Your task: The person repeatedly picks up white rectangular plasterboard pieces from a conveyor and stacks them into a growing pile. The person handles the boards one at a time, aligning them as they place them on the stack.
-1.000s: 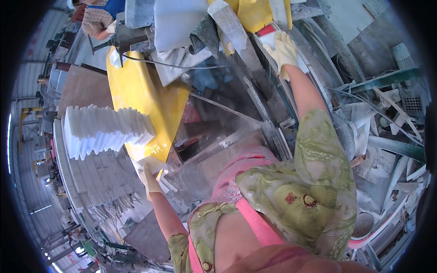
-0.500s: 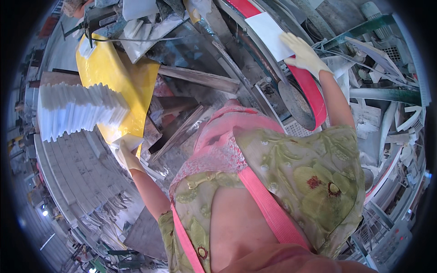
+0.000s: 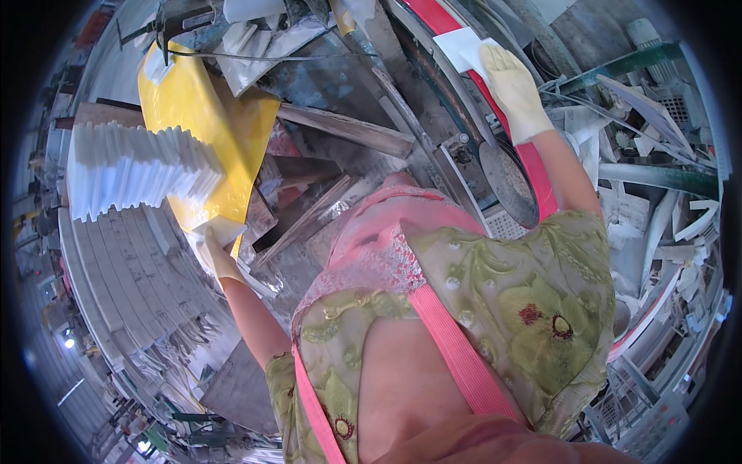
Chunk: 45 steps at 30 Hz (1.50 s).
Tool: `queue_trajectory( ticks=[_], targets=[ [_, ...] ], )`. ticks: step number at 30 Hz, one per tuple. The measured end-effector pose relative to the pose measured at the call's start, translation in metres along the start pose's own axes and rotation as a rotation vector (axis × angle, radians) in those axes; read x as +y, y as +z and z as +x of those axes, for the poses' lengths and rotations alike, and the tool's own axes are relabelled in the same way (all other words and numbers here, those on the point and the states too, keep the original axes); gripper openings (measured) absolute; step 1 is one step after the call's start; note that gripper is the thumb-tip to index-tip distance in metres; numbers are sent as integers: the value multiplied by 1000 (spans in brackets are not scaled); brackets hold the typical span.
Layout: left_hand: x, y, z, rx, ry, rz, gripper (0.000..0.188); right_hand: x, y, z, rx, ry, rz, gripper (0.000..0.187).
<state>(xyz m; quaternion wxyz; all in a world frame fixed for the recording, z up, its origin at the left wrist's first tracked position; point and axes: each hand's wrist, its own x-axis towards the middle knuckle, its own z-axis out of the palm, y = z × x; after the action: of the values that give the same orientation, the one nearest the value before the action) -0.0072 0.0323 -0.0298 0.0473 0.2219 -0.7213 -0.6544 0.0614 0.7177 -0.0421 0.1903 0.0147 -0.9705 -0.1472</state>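
Both of my hands wear pale gloves. My right hand [image 3: 512, 79] is stretched out at the upper right and lies flat on a white tile [image 3: 462, 48] that rests on a red machine rail [image 3: 533, 166]. My left hand [image 3: 214, 253] is low at the left and grips a small white tile piece [image 3: 218, 230] at the lower edge of a yellow sheet [image 3: 202, 127]. A fanned stack of white tiles [image 3: 135, 168] stands just left of that hand.
A grey round saw guard [image 3: 506, 179] sits below my right arm. Broken white offcuts [image 3: 665, 209] pile up at the right. Rows of grey-white tiles [image 3: 131, 286] lie at the lower left. Wooden and metal bars [image 3: 348, 131] cross the wet middle.
The view has swung, so the red rail is now under my right hand. That hand now presses a white tile on the rail. My left hand stays at the yellow sheet's lower edge.
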Motion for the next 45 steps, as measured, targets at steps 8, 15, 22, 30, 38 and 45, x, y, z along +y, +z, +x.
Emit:
queue_trajectory(
  ticks=[8,15,22,30,38,45],
  targets=[
    [2,-4,-9,63,19,58,59,-18,16,45,-390,-9,-17,82],
    [17,0,-13,93,-67,219,56,-27,54,68,-251,-7,-264,64],
    [42,-6,-30,-189,-35,172,50,-3,10,97,-348,330,323,45],
    [44,-22,-23,-143,-22,339,53,-255,-92,123,-299,336,1743,46],
    [48,-12,-26,-53,-6,497,52,-527,-131,124,-408,188,1895,47],
    [43,-15,-15,-143,8,561,63,-528,-118,125,-496,-380,1481,91]
  ],
)
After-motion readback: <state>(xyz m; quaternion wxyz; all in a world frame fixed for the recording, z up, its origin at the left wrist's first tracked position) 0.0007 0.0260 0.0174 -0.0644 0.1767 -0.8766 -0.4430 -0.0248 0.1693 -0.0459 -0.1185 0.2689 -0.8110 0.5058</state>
